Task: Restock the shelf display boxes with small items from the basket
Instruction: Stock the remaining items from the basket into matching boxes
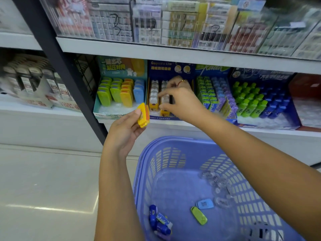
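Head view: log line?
left hand: holds yellow plastic case | right hand: pinches clear plastic item at navy display box | purple plastic basket: part-filled

The packs [182,23] at twelve o'clock are too blurry for us to read. Our right hand [182,101] hides part of the dark blue box [171,66], and we cannot tell if its fingers hold anything. The basket [156,162] at five o'clock runs off the bottom edge. The clear things [217,186] in it are blurry.

Stationery shop: white shelf [173,54] w/ printed display boxes [119,94] of small coloured items, barcoded packs [147,28] above, purple basket [173,153] on floor.
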{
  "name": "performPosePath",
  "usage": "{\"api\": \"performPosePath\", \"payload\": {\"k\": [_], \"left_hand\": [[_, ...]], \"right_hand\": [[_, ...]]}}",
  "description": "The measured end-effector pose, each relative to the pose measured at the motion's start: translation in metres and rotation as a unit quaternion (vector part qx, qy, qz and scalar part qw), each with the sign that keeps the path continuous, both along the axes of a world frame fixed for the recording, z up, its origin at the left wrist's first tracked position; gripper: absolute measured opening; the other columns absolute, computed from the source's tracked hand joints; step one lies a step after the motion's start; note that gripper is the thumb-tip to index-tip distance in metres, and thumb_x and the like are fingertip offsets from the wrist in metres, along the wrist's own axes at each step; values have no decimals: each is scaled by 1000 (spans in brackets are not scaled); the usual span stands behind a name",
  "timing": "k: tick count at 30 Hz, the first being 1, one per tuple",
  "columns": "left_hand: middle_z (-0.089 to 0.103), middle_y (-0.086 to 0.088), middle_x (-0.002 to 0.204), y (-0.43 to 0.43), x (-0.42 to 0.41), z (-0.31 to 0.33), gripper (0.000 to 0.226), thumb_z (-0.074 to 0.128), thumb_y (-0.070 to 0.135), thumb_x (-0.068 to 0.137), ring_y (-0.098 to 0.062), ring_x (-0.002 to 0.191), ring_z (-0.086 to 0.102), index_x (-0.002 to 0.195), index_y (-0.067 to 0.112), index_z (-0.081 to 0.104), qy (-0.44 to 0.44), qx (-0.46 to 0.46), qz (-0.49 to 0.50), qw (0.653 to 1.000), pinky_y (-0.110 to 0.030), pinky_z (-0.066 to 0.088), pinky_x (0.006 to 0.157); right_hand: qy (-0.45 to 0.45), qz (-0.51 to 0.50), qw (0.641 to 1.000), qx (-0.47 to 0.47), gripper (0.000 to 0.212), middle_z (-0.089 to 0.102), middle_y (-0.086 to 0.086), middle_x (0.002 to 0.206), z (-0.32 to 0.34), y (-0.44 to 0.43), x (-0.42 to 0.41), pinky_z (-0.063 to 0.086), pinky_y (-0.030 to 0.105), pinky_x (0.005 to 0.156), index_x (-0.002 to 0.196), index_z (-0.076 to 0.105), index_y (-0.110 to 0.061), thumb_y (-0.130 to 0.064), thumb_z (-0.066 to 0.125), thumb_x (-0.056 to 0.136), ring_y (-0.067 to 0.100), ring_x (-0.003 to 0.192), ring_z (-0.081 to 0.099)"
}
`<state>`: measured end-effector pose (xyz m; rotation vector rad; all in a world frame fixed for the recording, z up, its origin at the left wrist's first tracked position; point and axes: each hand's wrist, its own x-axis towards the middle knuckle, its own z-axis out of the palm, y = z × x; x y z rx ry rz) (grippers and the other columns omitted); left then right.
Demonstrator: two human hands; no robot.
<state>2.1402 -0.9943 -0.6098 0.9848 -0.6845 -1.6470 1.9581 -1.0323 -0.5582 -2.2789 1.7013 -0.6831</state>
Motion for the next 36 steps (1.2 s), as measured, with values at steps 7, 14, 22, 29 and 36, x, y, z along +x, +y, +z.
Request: {"api": "performPosePath", "payload": {"k": [7,14,22,29,36], "left_hand": [[61,-5,65,4,13,14,31,63,26,77,-5,51,54,94,1,64,68,20,-35,997,-14,40,42],[73,-6,87,-6,29,17,27,42,25,100,-12,76,68,106,8,62,-67,-58,117,989,-20,54,68],[54,-7,132,-17,28,-15,39,56,23,92,-22,130,35,128,11,56,-617,-201,8,761,-27,27,105],[57,-4,128,-21,30,-16,38,55,27,92,-19,126,38,128,13,57,-626,-200,5,753,-24,31,99],[58,-4,127,-21,31,-18,37,55,28,92,-20,125,39,127,14,58,-634,-204,8,746,-24,31,96]], "right_hand": [[-322,194,896,237,42,65,4,106,1,22,33,51,24,92,119,60,-12,1,69,80,11,98,64],[-365,105,917,121,20,67,-5,91,5,-9,57,53,23,78,103,66,-17,-12,67,84,6,84,63],[13,82,996,-6,34,57,11,100,-17,-34,80,37,26,69,116,51,-12,-22,64,86,17,80,49],[53,82,995,-23,28,56,13,107,-25,-46,89,40,31,73,113,56,-9,-21,61,88,29,96,55],[84,99,990,-63,28,51,14,123,-23,-46,91,45,37,83,111,62,-4,-18,62,87,30,105,53]]}}
